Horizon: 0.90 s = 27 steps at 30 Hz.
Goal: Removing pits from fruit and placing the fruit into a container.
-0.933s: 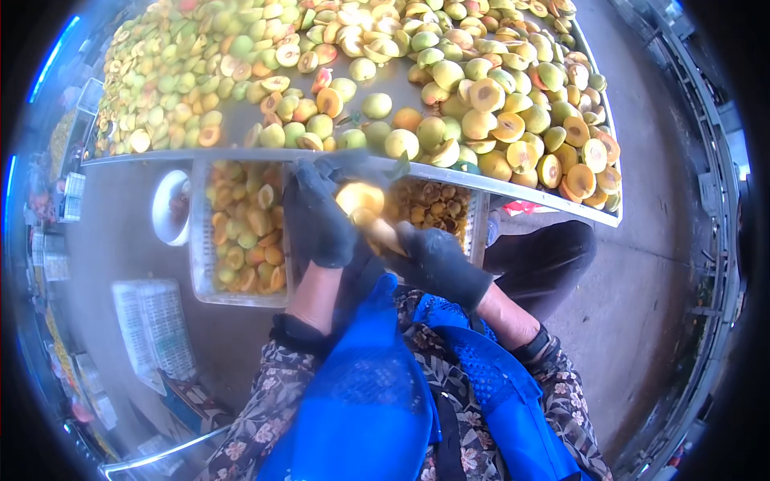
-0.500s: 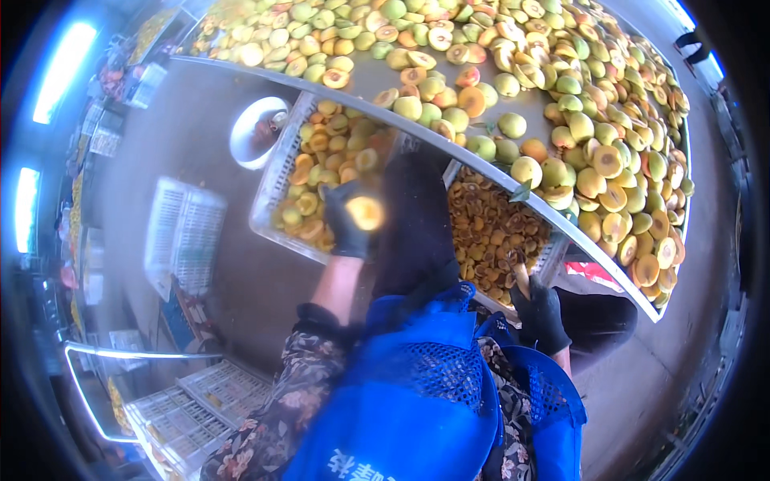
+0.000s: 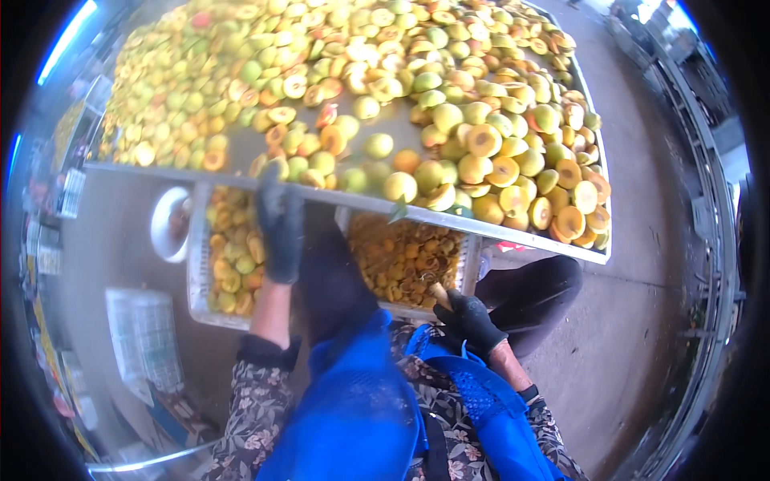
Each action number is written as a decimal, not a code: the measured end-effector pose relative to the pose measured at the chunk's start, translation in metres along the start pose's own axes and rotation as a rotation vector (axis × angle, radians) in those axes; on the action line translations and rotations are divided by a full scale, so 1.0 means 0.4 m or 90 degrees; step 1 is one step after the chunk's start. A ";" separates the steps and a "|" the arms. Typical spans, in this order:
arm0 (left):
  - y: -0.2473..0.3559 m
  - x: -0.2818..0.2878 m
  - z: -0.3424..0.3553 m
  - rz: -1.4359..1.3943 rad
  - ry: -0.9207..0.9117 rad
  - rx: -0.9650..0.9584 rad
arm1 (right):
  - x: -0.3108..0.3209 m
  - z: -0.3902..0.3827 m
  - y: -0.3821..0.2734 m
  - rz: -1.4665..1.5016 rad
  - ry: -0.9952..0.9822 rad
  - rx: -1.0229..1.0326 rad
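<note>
My left hand [image 3: 281, 228], black-gloved and blurred, reaches up to the near edge of a metal-rimmed table [image 3: 321, 195]. Its fingers look stretched out, and no fruit shows in it. On the table lie heaped halved peaches [image 3: 504, 171], yellow-green with some red. Below that hand stands a white crate [image 3: 195, 276] of peach halves [image 3: 233, 260]. In my black-gloved right hand [image 3: 472, 321] is a short tool with a pale wooden handle [image 3: 440, 295] and what looks like a small metal loop. The tool's tip is over a second crate [image 3: 468, 268] of brownish pits and scraps [image 3: 401, 260].
A white basin [image 3: 164, 232] stands on the floor left of the crates. Further left are a stacked white plastic crate [image 3: 144, 337] and a metal rail [image 3: 152, 461]. My knees, in dark trousers [image 3: 529, 301], are under the table edge.
My left hand has gone from above the left crate, where it held a peach half, up to the table edge; that half no longer shows in it. My right hand keeps the tool. The view has shifted.
</note>
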<state>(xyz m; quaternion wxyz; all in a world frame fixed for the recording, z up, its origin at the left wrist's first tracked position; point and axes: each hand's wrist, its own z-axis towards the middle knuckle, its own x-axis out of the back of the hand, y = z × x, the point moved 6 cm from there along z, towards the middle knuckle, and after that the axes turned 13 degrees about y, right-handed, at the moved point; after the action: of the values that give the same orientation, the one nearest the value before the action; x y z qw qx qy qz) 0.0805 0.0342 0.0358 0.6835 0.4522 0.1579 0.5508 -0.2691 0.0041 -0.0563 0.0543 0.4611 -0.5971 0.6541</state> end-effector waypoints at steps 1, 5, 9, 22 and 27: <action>0.064 -0.106 0.004 -0.048 -0.062 -0.009 | 0.010 -0.009 0.014 0.010 0.006 -0.020; 0.194 -0.450 0.007 -0.059 -0.256 -0.368 | 0.037 -0.035 0.046 0.033 0.019 -0.114; 0.211 -0.674 0.025 0.026 -0.368 -0.545 | 0.061 -0.041 0.057 0.108 0.046 -0.176; 0.092 -0.623 0.077 -0.063 -0.501 -0.040 | 0.088 -0.028 0.080 0.072 0.136 -0.081; 0.061 -0.499 -0.002 -0.632 -0.313 0.491 | 0.158 0.028 0.005 -0.013 0.163 0.044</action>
<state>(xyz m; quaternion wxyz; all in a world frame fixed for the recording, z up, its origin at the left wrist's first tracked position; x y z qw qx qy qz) -0.0036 -0.1444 -0.0016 0.6611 0.6499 0.3723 -0.0435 -0.3002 -0.0360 -0.0172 0.1206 0.3815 -0.5579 0.7271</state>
